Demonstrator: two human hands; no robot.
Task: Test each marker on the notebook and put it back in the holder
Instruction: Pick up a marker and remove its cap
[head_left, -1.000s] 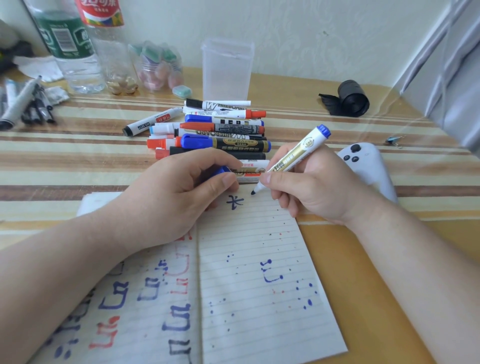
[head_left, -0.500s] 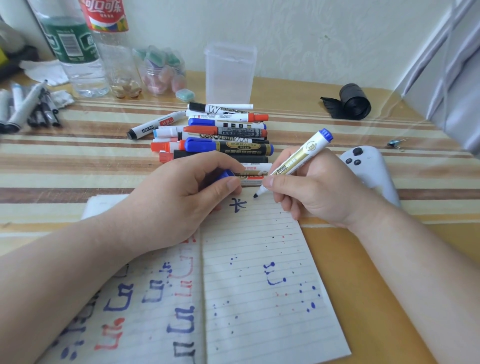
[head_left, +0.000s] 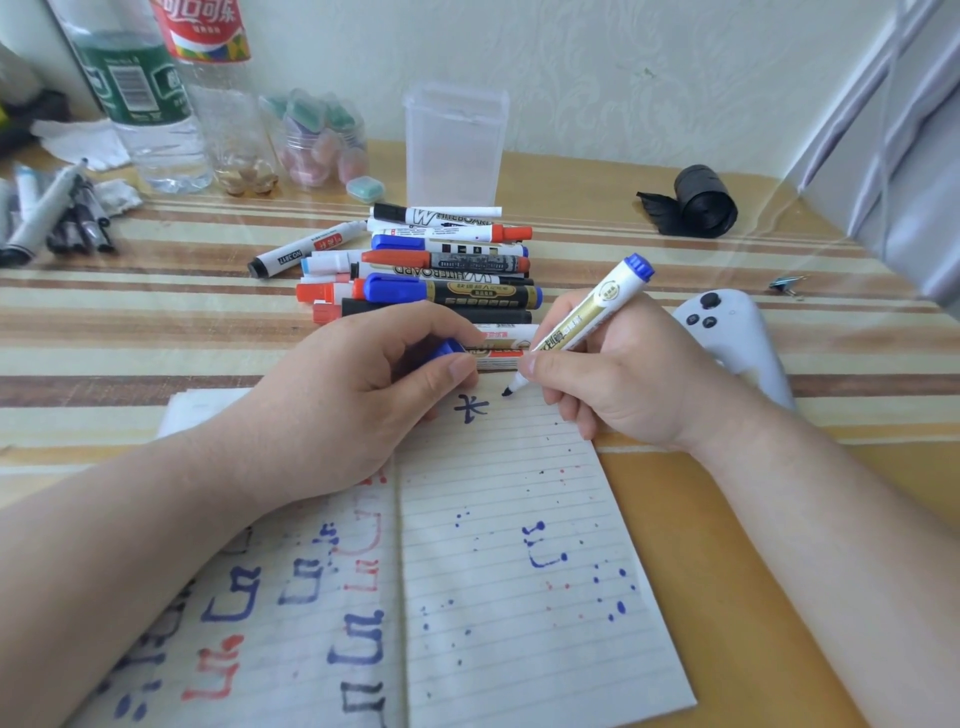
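Resting on the open notebook (head_left: 519, 597), your left hand (head_left: 332, 410) has its fingers curled around a blue cap (head_left: 448, 347), mostly hidden. Your right hand (head_left: 613, 374) pinches the white-and-gold marker (head_left: 582, 325), blue-ended, tip touching the page's top edge beside a dark written character (head_left: 470, 408). Since a second ago the tip has dropped slightly onto the paper. Beyond, loose markers (head_left: 441, 270) lie piled on the bench (head_left: 156, 322), before the clear holder (head_left: 454, 148).
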